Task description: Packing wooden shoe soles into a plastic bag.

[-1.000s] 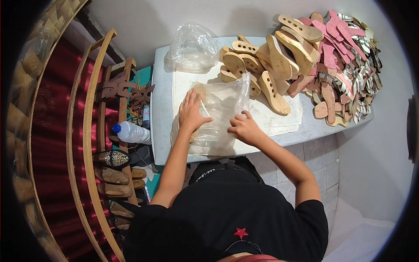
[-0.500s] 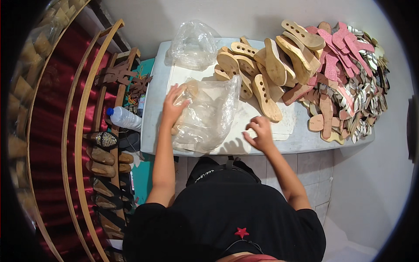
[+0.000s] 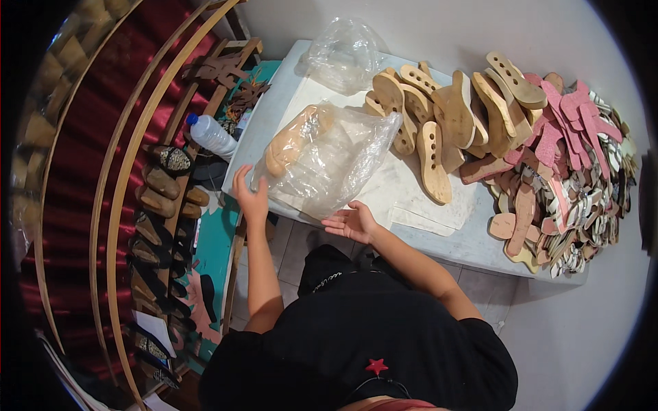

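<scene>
A clear plastic bag (image 3: 329,161) lies on the near left part of the pale table, with a wooden shoe sole (image 3: 291,144) showing through its left side. My left hand (image 3: 250,195) is beside the bag's lower left corner, fingers apart and holding nothing. By the bag's near edge, my right hand (image 3: 353,222) is turned partly palm up, its fingers stretched out and nothing in them. Right of the bag is a heap of wooden soles (image 3: 459,109), several of them pierced with holes. Behind the bag sits another crumpled clear plastic bag (image 3: 346,58).
White sheets (image 3: 428,209) cover part of the table (image 3: 473,246). At its right end are pink strap pieces (image 3: 582,120) and a pile of sandal parts (image 3: 548,205). On the left are a water bottle (image 3: 211,135), a shoe rack (image 3: 185,178) and curved wooden rails (image 3: 113,198).
My left hand has come off the bag to its near left corner. My right hand has moved left and opened out by the bag's near edge. The view has shifted left.
</scene>
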The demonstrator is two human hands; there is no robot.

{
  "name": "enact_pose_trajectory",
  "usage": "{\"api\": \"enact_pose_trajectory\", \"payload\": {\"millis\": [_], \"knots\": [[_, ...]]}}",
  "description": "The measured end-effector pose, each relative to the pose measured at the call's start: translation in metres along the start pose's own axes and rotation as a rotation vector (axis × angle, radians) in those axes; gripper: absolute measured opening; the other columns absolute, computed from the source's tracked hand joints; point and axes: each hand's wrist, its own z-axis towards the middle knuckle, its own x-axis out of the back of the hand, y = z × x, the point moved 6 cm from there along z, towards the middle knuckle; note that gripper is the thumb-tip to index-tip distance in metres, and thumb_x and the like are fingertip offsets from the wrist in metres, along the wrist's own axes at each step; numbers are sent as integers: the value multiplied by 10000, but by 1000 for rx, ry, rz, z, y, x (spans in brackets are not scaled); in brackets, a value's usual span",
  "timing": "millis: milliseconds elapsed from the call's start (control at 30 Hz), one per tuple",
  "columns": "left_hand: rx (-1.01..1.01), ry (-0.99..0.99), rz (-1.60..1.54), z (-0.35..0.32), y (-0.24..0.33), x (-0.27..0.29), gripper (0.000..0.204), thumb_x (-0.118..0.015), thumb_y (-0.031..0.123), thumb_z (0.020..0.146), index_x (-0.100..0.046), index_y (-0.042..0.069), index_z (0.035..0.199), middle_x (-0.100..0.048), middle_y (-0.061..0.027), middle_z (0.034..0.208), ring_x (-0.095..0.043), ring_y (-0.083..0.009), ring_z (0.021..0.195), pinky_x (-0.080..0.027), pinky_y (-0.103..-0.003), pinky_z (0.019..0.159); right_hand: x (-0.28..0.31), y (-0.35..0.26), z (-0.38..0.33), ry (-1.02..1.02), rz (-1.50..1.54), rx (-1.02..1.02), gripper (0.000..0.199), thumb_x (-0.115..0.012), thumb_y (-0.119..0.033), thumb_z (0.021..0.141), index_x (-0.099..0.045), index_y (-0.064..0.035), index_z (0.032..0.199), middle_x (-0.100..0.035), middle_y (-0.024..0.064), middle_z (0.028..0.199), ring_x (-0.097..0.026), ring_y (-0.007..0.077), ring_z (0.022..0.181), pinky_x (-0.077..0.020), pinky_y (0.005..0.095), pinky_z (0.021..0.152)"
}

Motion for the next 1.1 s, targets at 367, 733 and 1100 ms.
{"api": "enact_pose_trajectory", "payload": {"millis": [367, 733, 1100], "knots": [[62, -671, 449, 77, 22, -119, 732, -643, 325, 651, -308, 291, 1301, -435, -125, 1206, -417, -349, 1114, -326, -486, 917, 10, 3, 26, 22, 185, 168, 404, -524, -287, 803, -413, -15, 1080, -518, 140, 910, -504, 183, 722, -492, 414, 744], [160, -640, 549, 67, 32, -121, 696, -570, 299, 692, -267, 285, 1318, -467, -169, 1123, -488, -367, 997, -372, -480, 839, 54, -45, -28, 108, 406, 610, 375, -581, -79, 781, -409, 9, 1102, -517, 150, 1053, -531, 255, 934, -466, 354, 778], [147, -639, 519, 67, 36, -120, 681, -578, 314, 696, -290, 245, 1309, -476, -173, 1107, -460, -341, 1036, -357, -493, 848, 124, -61, -144, 1014, 110, 941, 131, -556, -186, 773, -519, -92, 856, -452, 6, 728, -424, 99, 571, -364, 259, 466]]}}
